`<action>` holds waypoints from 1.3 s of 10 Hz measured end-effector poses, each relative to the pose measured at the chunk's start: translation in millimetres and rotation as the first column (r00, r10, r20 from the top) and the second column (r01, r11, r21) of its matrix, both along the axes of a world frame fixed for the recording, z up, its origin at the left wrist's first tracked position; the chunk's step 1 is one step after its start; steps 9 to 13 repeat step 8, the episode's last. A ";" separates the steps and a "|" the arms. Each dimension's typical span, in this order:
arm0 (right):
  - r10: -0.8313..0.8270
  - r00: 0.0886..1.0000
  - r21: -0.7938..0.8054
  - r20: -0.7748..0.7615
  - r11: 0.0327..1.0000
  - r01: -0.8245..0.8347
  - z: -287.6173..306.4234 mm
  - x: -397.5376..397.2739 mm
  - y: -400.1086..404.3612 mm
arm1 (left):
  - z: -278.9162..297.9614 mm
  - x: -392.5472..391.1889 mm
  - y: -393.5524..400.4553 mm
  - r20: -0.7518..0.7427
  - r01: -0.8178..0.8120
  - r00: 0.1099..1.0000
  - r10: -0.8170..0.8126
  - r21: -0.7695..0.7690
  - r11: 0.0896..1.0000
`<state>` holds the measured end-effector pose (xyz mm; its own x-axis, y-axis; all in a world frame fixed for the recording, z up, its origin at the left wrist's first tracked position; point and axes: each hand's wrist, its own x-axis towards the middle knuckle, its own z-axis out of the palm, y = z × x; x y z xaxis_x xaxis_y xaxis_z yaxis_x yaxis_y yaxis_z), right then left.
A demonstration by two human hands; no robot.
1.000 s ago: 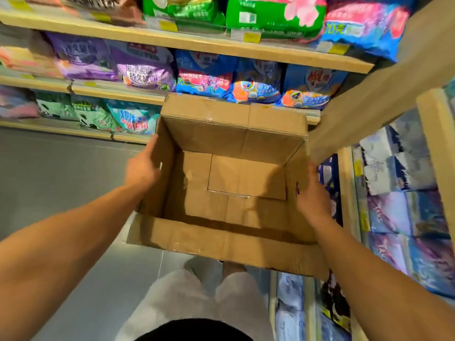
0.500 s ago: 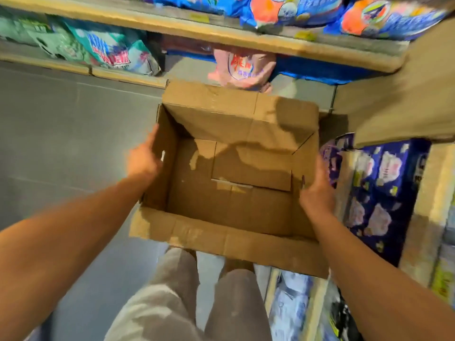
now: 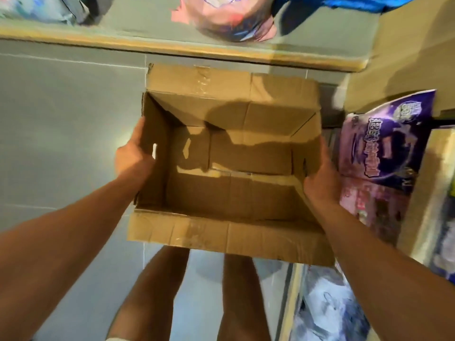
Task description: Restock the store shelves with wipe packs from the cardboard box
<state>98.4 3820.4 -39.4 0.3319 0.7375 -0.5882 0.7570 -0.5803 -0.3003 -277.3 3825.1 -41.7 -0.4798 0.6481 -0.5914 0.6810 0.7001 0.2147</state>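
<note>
The cardboard box (image 3: 229, 166) is empty; restocking looks finished. Left hand (image 3: 131, 153) at nine o'clock and right hand (image 3: 320, 178) at three o'clock grip its walls above the floor (image 3: 61, 143).

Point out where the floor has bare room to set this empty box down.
Grey floor left of the cardboard box, below the bottom shelf edge, is bare. The right is crowded: a purple pack and stocked shelving.
</note>
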 end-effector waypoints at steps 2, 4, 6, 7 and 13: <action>-0.047 0.999 0.113 -0.004 0.993 0.047 -80.9 4.3 20.2 | -77.7 6.8 27.6 -0.032 0.007 0.999 -0.004 0.098 0.995; -0.044 0.999 0.172 0.029 0.984 0.038 -126.1 7.3 38.0 | -121.6 14.2 49.0 -0.041 -0.006 0.999 0.011 0.132 0.991; -0.055 0.997 0.032 -0.061 0.998 0.057 -116.2 -1.0 38.1 | -108.4 15.9 44.8 0.066 0.044 0.997 -0.043 -0.014 0.999; 0.058 0.997 -0.096 0.056 0.994 -0.053 -75.0 -13.5 38.5 | -70.0 14.5 39.3 0.106 0.094 0.991 -0.087 -0.068 0.993; 0.245 0.969 -0.142 0.027 0.961 -0.239 -13.5 -39.9 39.4 | -17.8 17.8 36.4 0.088 0.294 0.954 -0.287 -0.075 0.953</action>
